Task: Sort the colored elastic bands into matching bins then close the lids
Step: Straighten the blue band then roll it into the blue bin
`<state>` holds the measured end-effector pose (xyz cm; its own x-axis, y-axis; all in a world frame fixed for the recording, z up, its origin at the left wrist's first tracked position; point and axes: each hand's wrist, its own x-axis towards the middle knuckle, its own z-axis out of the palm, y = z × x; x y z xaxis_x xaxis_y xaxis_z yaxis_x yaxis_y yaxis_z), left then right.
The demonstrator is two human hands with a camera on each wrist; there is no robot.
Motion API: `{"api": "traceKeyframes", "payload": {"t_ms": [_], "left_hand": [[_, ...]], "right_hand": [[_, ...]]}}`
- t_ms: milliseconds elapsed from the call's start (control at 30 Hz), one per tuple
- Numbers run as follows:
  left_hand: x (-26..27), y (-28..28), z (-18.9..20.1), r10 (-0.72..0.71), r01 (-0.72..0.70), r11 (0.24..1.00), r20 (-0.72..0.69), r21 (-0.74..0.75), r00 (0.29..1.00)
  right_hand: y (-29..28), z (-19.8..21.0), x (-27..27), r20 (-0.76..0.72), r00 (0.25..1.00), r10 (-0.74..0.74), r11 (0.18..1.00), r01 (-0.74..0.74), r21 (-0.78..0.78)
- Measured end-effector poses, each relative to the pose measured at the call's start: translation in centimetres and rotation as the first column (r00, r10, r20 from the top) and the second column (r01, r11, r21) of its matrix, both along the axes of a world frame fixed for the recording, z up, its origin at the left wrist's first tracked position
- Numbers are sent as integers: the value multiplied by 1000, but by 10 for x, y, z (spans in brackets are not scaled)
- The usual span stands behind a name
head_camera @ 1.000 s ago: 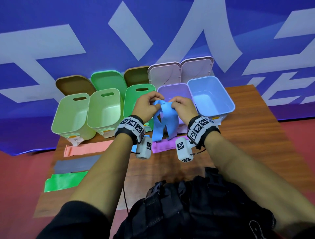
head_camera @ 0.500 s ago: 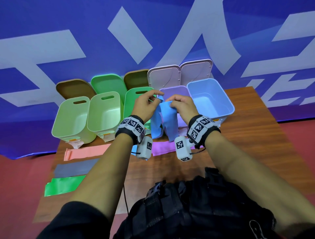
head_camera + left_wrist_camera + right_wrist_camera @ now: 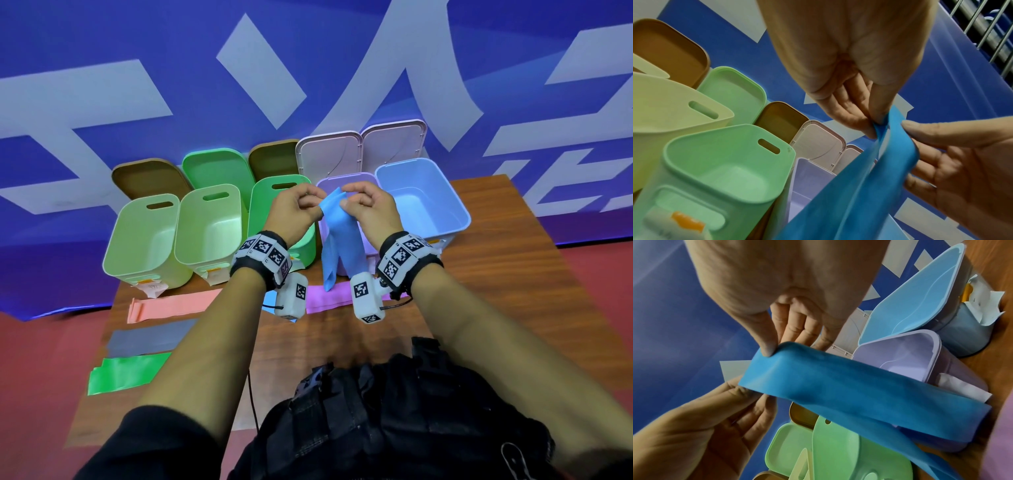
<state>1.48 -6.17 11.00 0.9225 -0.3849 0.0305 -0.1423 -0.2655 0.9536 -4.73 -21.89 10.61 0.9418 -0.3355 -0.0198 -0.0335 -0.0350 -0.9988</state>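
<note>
Both hands raised together over purple bin [image 3: 346,181]: left hand [image 3: 294,210] and right hand [image 3: 368,209] each pinching top edge of blue band [image 3: 337,246]. Band gathered narrower than a second ago, hands drawn closer, folded lengths hanging clear of purple band [image 3: 325,296] on table [image 3: 496,274]. Judged ready for drop into blue bin [image 3: 455,205], just right of hands. Pink, grey, green bands unsorted; all lids open.
</note>
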Motion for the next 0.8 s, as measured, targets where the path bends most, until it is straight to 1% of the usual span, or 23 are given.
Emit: {"api": "traceKeyframes", "payload": {"t_ms": [67,200,333,500,800], "left_hand": [[-1,1,0,-15,15,1000,21,13,1000],[-4,1,-2,-42,43,998,32,-51,999],[-4,0,-4,-49,49,993,-1,-106,999],[-5,-2,-2,-23,20,992,-24,-128,999],[-7,-4,0,-35,27,985,-44,-172,998]], "right_hand": [[1,0,0,7,1000,-2,1000,2,-4],[2,-4,3,-8,1000,-17,1000,17,-22],[3,-5,4,-33,999,-26,999,25,-23],[3,-6,2,-20,1000,-25,1000,24,-18],[7,-6,3,-38,999,-6,1000,6,9]]}}
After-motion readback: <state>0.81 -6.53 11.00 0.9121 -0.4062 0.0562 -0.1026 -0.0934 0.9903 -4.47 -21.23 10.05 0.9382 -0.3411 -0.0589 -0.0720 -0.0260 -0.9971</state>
